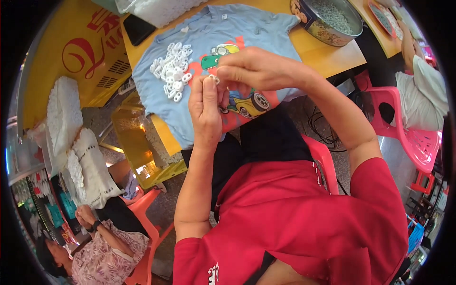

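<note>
My left hand [205,111] is closed, with thumb and fingertips pinching a small white plastic piece with holes [214,80]. My right hand [249,69] is curled shut right beside it, fingertips near the piece; whatever they grip is hidden. Both hands are above a light blue T-shirt [156,107] with a cartoon car and green dinosaur print, spread over the table and hanging toward my lap. To the left of my hands, a loose pile of similar white oval pieces with holes [172,66] lies on the shirt.
A round tin [327,37] of small metal parts stands at the far right of the yellow table [332,59]. A dark phone-like slab [137,29] and a clear bag of white pieces [164,10] lie far left. Below stands a yellow crate [128,142]. People sit on both sides.
</note>
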{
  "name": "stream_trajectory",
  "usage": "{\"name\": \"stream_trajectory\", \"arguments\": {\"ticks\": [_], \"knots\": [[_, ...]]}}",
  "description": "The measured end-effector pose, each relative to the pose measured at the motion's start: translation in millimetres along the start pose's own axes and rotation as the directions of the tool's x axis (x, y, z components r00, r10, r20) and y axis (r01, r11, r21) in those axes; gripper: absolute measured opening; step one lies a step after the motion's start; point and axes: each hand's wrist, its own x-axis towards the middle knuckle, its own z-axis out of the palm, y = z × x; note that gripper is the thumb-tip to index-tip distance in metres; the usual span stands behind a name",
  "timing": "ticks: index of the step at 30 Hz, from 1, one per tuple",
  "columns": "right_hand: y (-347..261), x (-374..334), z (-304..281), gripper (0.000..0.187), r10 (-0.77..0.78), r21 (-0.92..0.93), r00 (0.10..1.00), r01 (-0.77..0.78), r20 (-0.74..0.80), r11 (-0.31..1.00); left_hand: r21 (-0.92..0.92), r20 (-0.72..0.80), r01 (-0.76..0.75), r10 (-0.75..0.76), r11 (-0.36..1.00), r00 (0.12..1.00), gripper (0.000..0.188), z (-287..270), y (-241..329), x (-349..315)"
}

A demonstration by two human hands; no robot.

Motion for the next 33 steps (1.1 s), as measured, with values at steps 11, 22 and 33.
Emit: {"name": "stream_trajectory", "arguments": {"ticks": [11, 22, 33], "knots": [[3.4, -10.6, 10.0, 0.022, -0.188, -0.387, 0.975, 0.13, -0.117, 0.913, -0.022, -0.003, 0.005, -0.005, 1.0, 1.0, 0.02, -1.3, 1.1, -5.4], [0.8, 0.3, -0.8, 0.021, -0.268, -0.43, 0.963, 0.25, 0.019, 0.868, 0.072, 0.022, -0.043, 0.042, 0.996, 0.999, 0.02, 0.3, 3.8, -5.9], [10.4, 6.9, 3.6, 0.019, -0.298, -0.335, 0.954, 0.277, -0.012, 0.901, 0.069, 0.037, 0.0, -0.003, 0.998, 0.999, 0.019, -2.4, 2.1, -7.8]]}}
